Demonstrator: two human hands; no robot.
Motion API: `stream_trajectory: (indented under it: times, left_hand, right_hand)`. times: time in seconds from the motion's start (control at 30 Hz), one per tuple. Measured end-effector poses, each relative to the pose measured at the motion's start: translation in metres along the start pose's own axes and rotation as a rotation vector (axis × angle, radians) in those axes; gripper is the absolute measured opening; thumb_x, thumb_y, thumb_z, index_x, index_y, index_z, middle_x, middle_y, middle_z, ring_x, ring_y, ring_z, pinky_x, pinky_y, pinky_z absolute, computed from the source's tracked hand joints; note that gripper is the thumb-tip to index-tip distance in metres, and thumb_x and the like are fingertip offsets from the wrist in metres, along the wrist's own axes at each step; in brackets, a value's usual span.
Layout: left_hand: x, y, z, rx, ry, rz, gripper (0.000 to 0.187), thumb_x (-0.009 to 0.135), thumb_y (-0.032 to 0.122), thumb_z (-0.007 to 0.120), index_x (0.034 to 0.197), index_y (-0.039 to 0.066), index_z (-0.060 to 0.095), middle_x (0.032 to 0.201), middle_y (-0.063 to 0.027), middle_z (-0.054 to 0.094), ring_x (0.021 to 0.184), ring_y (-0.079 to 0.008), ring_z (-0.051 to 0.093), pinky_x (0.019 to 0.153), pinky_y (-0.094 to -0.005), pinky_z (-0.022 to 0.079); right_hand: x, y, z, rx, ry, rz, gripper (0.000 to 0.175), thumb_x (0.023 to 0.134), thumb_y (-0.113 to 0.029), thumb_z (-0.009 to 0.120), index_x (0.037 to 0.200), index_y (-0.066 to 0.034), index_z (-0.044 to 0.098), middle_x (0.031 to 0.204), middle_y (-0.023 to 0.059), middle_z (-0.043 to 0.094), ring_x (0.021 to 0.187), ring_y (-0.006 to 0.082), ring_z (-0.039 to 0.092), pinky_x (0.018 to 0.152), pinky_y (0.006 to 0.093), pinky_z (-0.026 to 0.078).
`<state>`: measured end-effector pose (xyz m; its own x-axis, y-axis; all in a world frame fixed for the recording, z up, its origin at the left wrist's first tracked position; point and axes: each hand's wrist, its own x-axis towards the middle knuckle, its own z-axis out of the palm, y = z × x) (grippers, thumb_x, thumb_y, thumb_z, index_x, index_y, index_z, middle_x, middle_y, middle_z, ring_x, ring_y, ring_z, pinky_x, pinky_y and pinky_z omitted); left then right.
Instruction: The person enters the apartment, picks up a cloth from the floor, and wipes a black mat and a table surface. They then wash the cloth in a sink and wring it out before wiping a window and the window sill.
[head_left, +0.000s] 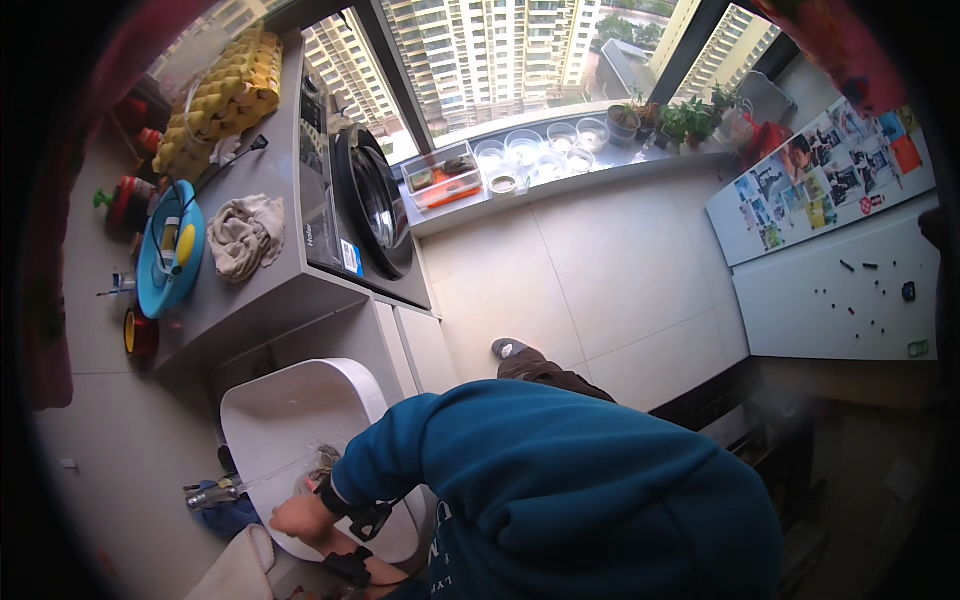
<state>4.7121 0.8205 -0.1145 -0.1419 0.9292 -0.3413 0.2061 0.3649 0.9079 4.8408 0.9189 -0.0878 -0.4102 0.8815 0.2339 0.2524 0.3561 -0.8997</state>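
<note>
My right hand (301, 516), at the end of a teal sleeve with a black band at the wrist, is low over the white sink basin (289, 401). My left forearm (341, 545) crosses just below it, with another black strap around it. The two hands overlap, so my left hand is largely hidden. What either one holds cannot be made out. A chrome tap (214, 495) sends a stream of water across the basin towards a small greyish item (328, 454) beside my right wrist. A black device (370, 520) hangs near that wrist.
A counter holds a crumpled beige cloth (247, 234), a blue plastic basin (150, 281) and yellow egg trays (225, 97). Below it stands a black front-loading washing machine (375, 202). Clear tubs (523, 146) and potted plants (686, 118) line the windowsill. A towel (232, 568) lies beside the sink.
</note>
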Motion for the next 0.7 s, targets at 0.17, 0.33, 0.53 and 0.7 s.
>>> stream_trajectory:
  times: [0.17,0.33,0.53,0.7]
  left_hand:
    - [0.057,0.022,0.014,-0.128,-0.119,0.129,0.045,0.092,0.014,0.049,0.13,-0.009,0.04,0.13,-0.0223,0.049,0.121,-0.0322,0.046,0.104,-0.0447,0.036]
    - [0.071,0.027,0.015,-0.909,0.22,-0.246,0.052,0.093,0.02,0.049,0.137,-0.004,0.035,0.144,-0.0294,0.029,0.131,-0.0397,0.036,0.107,-0.0575,0.032]
    - [0.061,0.033,0.033,-0.629,0.219,-0.151,0.053,0.094,0.03,0.051,0.135,-0.001,0.04,0.145,-0.0258,0.028,0.131,-0.0367,0.036,0.105,-0.0481,0.035]
    - [0.075,0.027,0.032,-0.406,0.09,0.056,0.058,0.098,0.045,0.043,0.135,0.0,0.043,0.141,-0.0193,0.038,0.124,-0.0292,0.043,0.104,-0.0392,0.034]
  right_hand:
    - [0.011,0.076,-0.029,-0.263,-0.057,0.161,0.028,0.077,-0.025,0.066,0.099,-0.0072,0.065,0.107,0.0196,0.061,0.098,0.0364,0.062,0.082,0.044,0.052]
    - [0.025,0.125,-0.04,-0.79,-0.028,0.202,0.034,0.079,-0.03,0.063,0.104,-0.0074,0.07,0.109,0.0147,0.062,0.112,0.0306,0.055,0.092,0.0523,0.04]
    - [0.012,0.124,0.001,-0.87,-0.347,0.208,0.033,0.087,-0.03,0.055,0.111,-0.0126,0.068,0.115,0.0079,0.065,0.112,0.0275,0.055,0.095,0.0619,0.031]
    - [0.031,0.108,0.006,-0.926,-0.432,0.284,0.031,0.085,-0.037,0.058,0.105,-0.018,0.072,0.11,0.005,0.065,0.106,0.0246,0.054,0.092,0.0584,0.031]
